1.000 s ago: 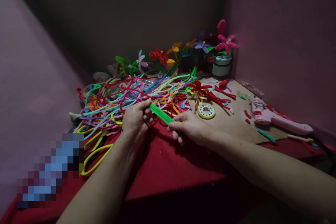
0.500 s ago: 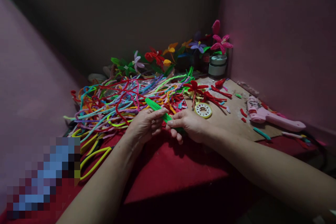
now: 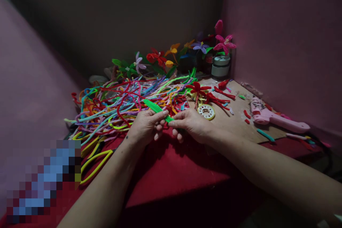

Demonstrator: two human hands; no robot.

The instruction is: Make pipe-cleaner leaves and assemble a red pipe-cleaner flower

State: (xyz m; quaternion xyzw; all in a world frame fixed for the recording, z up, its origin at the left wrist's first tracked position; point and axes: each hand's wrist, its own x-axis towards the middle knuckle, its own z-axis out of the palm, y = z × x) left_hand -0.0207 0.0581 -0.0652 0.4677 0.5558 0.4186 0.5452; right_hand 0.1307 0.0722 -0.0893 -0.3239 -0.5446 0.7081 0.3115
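A bright green pipe-cleaner leaf [image 3: 153,106] is held between my two hands above the red cloth [image 3: 176,171]. My left hand [image 3: 146,124] pinches it near its middle with thumb and fingers, and its pointed tip sticks out to the upper left. At the lower right end, my right hand [image 3: 191,124] closes thumb and forefinger on the leaf; that end is partly hidden by the fingers. Just behind the hands lies a tangled heap of coloured pipe cleaners [image 3: 117,105]. A red pipe-cleaner flower [image 3: 197,88] and a round yellow-rimmed spool [image 3: 206,112] lie beyond my right hand.
Yellow-handled pliers [image 3: 96,162] lie left of my left forearm. On the brown board [image 3: 229,124] at right are a pink glue gun [image 3: 279,119] and cut pipe-cleaner pieces. Finished flowers [image 3: 156,57] and a jar [image 3: 220,66] stand at the back near the walls.
The green leaf has shifted slightly left and tilted flatter in my fingers. My right hand's lower fingers have moved a little left; both hands keep their pinch.
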